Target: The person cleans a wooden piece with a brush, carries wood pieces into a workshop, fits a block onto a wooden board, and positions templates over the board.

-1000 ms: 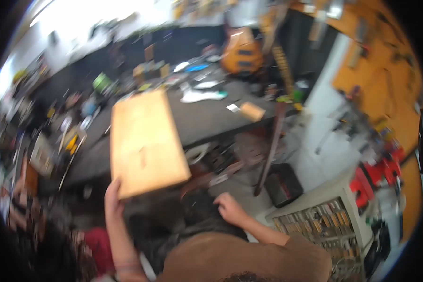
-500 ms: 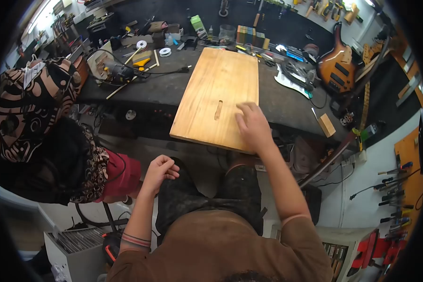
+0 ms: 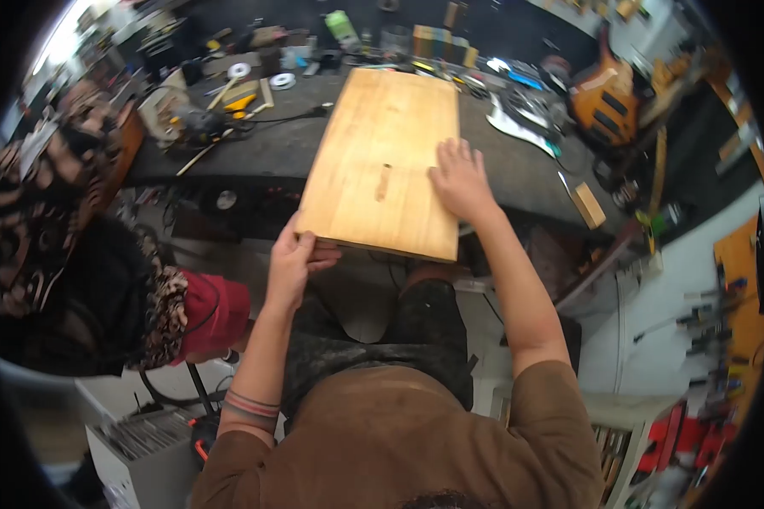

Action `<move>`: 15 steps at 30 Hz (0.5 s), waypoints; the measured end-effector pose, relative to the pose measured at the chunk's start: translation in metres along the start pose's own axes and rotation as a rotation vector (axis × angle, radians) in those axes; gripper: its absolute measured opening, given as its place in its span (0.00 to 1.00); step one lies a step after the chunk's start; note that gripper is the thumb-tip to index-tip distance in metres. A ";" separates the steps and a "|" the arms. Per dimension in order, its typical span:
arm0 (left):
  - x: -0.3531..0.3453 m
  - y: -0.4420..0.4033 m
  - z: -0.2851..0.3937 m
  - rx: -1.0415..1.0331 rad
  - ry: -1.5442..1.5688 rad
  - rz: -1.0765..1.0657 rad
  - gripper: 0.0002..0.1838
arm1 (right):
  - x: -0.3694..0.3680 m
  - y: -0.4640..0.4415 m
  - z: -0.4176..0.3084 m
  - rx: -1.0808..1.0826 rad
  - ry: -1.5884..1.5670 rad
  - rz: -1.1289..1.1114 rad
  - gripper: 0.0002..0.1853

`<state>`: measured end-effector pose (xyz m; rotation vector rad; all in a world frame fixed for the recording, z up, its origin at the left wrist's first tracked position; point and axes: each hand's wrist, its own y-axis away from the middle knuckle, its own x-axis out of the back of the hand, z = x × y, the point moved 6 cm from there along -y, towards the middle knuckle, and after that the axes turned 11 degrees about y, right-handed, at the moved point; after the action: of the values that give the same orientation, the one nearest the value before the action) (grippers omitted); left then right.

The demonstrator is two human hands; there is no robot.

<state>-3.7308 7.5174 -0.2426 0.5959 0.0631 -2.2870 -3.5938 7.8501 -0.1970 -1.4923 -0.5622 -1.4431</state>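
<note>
A pale wooden board [image 3: 390,153] with a dark knot and a short groove-like mark lies on the dark workbench [image 3: 518,182], its near end jutting past the bench edge. My left hand [image 3: 297,254] grips the near left corner, thumb on top and fingers under the board. My right hand [image 3: 464,182] rests on the board's right edge, its fingers apart and lying flat on the wood.
A person in a patterned top [image 3: 51,204] is close on the left. A power tool [image 3: 191,123] and a white tape roll [image 3: 282,81] sit on the bench's left. At the right are a small wood block [image 3: 588,206], a white plate [image 3: 518,131] and a sunburst guitar [image 3: 605,106].
Since half a second ago, my left hand has come up from my lap and taken hold of the board's near left corner. My right hand has moved onto the board's right edge.
</note>
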 end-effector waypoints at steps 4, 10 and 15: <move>0.002 -0.003 -0.001 0.018 -0.061 -0.028 0.26 | 0.038 0.061 -0.063 0.192 -0.253 0.079 0.38; 0.002 0.004 -0.013 -0.029 0.002 -0.012 0.29 | 0.104 0.171 -0.103 0.277 -0.382 0.182 0.33; 0.001 0.006 -0.014 -0.059 0.023 -0.010 0.29 | 0.089 0.222 -0.081 0.159 -0.709 0.236 0.14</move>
<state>-3.7218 7.5160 -0.2546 0.5921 0.1445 -2.2796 -3.4303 7.6581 -0.1937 -1.8571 -0.8628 -0.6452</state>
